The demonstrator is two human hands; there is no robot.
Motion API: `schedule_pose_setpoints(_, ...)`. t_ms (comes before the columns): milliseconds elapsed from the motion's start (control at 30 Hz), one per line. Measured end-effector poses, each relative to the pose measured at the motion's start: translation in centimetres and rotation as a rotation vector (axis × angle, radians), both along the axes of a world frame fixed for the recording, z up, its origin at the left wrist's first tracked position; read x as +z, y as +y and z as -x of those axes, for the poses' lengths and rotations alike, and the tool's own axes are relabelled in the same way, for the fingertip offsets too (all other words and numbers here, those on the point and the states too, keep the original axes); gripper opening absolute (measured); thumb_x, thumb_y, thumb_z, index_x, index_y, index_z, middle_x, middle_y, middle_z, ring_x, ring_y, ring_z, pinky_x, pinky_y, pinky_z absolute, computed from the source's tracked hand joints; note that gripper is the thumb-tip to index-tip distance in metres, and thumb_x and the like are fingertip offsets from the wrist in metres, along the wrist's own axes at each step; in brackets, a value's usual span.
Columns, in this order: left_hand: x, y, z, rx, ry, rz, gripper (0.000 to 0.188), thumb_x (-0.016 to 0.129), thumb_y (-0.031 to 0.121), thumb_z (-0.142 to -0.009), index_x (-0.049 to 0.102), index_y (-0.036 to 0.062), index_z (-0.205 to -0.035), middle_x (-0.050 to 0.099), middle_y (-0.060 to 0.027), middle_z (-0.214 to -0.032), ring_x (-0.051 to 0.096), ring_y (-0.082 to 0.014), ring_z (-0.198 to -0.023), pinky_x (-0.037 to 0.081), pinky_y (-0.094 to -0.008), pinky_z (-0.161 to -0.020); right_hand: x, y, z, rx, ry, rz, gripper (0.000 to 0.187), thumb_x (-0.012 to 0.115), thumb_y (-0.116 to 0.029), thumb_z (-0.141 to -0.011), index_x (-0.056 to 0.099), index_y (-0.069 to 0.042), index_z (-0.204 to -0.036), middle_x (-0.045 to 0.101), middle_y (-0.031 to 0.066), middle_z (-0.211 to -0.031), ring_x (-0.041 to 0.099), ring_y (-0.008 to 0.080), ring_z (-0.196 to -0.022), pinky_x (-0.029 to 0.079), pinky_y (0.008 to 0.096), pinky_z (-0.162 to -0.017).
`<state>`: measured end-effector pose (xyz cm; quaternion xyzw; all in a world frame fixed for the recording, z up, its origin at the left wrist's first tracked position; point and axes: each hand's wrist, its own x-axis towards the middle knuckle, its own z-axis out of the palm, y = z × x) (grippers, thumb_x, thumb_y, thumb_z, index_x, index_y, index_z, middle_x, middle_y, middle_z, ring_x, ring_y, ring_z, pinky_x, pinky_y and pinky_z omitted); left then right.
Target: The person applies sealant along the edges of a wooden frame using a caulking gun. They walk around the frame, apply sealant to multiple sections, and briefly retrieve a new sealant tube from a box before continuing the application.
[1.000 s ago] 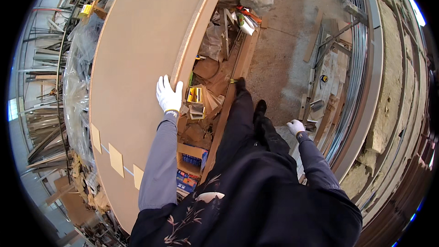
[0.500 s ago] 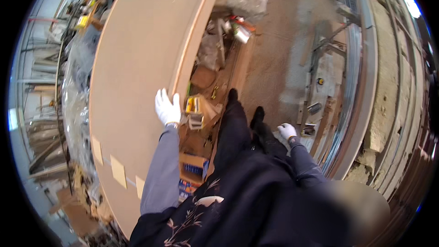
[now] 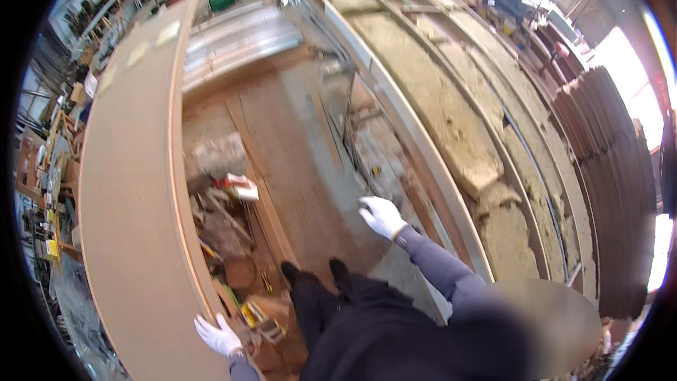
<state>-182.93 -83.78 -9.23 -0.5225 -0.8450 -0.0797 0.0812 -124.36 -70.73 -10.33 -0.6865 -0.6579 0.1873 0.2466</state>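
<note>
My left hand, in a white glove, lies at the inner edge of a long tan panel, fingers spread and nothing gripped. In a white glove too, my right hand hangs over the walkway floor, its fingers loosely bent and apart, with no object visible in them. Closest to it on the right is a long frame filled with yellowish insulation. Under the panel's edge, near my left hand, sit a small yellow box and cardboard pieces.
Clear plastic wrap and a red-and-white package lie on the floor beside the panel. Metal sheets span the walkway's far end. Brown corrugated sheets are stacked at the far right. Cluttered shelving lines the left.
My view has swung up and to the right, showing more of the insulated frame. My right hand has come up and forward. My left hand stays at the panel's edge.
</note>
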Motion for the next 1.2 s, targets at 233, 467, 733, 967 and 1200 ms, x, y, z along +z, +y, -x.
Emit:
schedule_pose_setpoints(233,3.7,0.0,-2.3,0.083,0.023,0.005,0.071,0.059,0.057,-0.096,0.054,0.0013,-0.14,0.051,-0.0241,-0.145,0.047,-0.0395,-0.135,0.039,-0.0491,-0.114,7.5,3.5,-8.1,-0.011,-0.509,-0.358,0.049,0.069,-0.015,-0.072,0.06,-0.001,-0.118,0.055,0.021,-0.127,0.05,0.0411,-0.125,0.042,0.0496,-0.105)
schedule_pose_setpoints(467,4.0,0.1,-3.0,0.096,0.01,0.053,0.07,0.055,0.055,-0.098,0.052,0.0008,-0.142,0.05,-0.0235,-0.147,0.046,-0.0382,-0.137,0.037,-0.0478,-0.115,3.0,2.6,-13.9,0.074,-0.662,-0.133,0.06,0.061,-0.012,-0.077,0.051,0.012,-0.131,0.036,0.0288,-0.152,0.033,0.0464,-0.144,0.027,0.0533,-0.12)
schedule_pose_setpoints(733,3.8,-0.4,-2.5,0.114,-0.006,0.072,0.069,0.054,0.053,-0.099,0.051,0.0004,-0.144,0.048,-0.0235,-0.149,0.043,-0.0379,-0.139,0.035,-0.049,-0.117,1.1,2.4,-13.4,0.118,-0.799,-0.025,0.064,0.056,-0.015,-0.08,0.045,0.014,-0.135,0.023,0.0363,-0.156,0.021,0.0537,-0.147,0.017,0.0592,-0.122)
schedule_pose_setpoints(967,3.6,-0.1,-2.8,0.097,-0.007,0.037,0.065,0.055,0.049,-0.099,0.053,-0.0001,-0.141,0.049,-0.0238,-0.148,0.043,-0.0392,-0.138,0.035,-0.0489,-0.117,-0.3,2.3,-14.3,0.136,-1.102,-0.006,0.054,0.056,-0.018,-0.084,0.053,0.013,-0.128,0.021,0.0403,-0.155,0.019,0.0561,-0.147,0.013,0.0608,-0.122)
schedule_pose_setpoints(1200,3.9,-1.0,-2.8,0.136,-0.006,0.031,0.063,0.055,0.047,-0.099,0.053,0.0001,-0.141,0.048,-0.0235,-0.149,0.043,-0.0386,-0.139,0.034,-0.0482,-0.117,-0.1,3.1,-13.8,0.168,-1.018,-0.009,0.05,0.058,-0.017,-0.081,0.056,0.014,-0.12,0.021,0.039,-0.156,0.019,0.0559,-0.146,0.014,0.0609,-0.121)
